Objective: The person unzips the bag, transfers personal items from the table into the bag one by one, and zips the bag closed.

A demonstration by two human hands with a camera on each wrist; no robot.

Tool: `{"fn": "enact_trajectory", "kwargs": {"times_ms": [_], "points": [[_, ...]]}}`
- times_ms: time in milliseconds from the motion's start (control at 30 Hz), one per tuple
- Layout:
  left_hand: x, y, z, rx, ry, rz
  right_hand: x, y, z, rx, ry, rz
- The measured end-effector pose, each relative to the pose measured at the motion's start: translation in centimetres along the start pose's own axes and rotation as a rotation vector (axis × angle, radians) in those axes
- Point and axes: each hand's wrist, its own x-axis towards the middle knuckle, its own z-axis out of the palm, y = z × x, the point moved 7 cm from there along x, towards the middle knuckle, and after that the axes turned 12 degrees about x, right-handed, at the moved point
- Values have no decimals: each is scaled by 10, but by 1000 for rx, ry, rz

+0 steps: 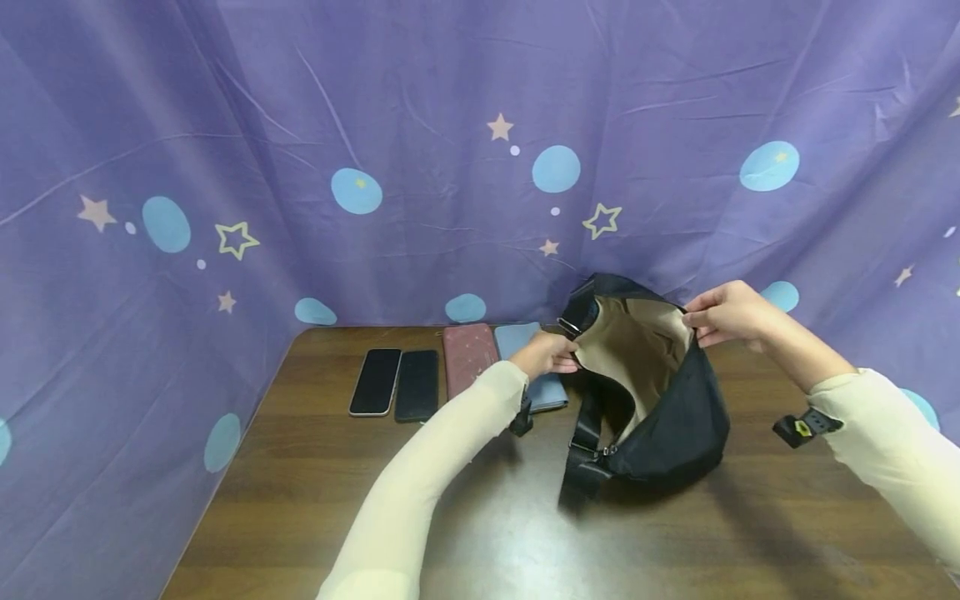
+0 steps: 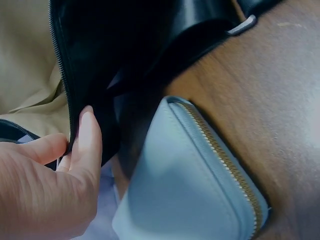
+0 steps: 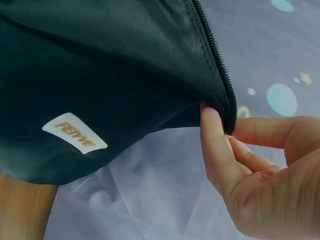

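Observation:
A black zippered bag [image 1: 686, 417] with a beige lining [image 1: 630, 342] is tilted over the table, its mouth spread wide toward the head camera. My left hand [image 1: 547, 353] pinches the zipper edge at the left end of the opening. At the opposite end, my right hand [image 1: 731, 312] pinches the other corner between thumb and fingers. In the right wrist view a white label [image 3: 75, 133] with gold lettering shows on the bag's outside. A light blue wallet [image 2: 185, 175] with a gold zipper lies just under my left hand. The bag's strap [image 1: 588, 429] hangs at its left side.
Left of the bag, a pink wallet [image 1: 467, 354] lies beside the blue one. Farther left are two phones, a dark one [image 1: 417, 385] and one with a light frame [image 1: 376, 381]. A purple curtain [image 1: 420, 108] with stars closes off the back of the wooden table [image 1: 300, 500].

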Motion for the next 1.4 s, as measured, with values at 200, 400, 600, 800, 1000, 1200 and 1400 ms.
{"fn": "enact_trajectory", "kwargs": {"times_ms": [200, 400, 600, 800, 1000, 1200, 1400], "points": [[46, -22, -3, -2, 54, -5, 12, 10, 24, 71, -73, 51], [28, -19, -9, -6, 90, -5, 21, 10, 49, 102, -106, 75], [4, -8, -15, -34, 97, -8, 35, 13, 66, 44, -107, 83], [45, -16, -15, 16, 75, -36, 45, 17, 76, 43, -109, 92], [2, -6, -16, 77, -11, -69, 49, 20, 79, 51, -107, 88], [-101, 21, -18, 161, -30, -49, 49, 20, 79, 57, -100, 85], [-113, 26, -26, 242, -95, -36, 46, 20, 76, 69, -98, 86]]}}
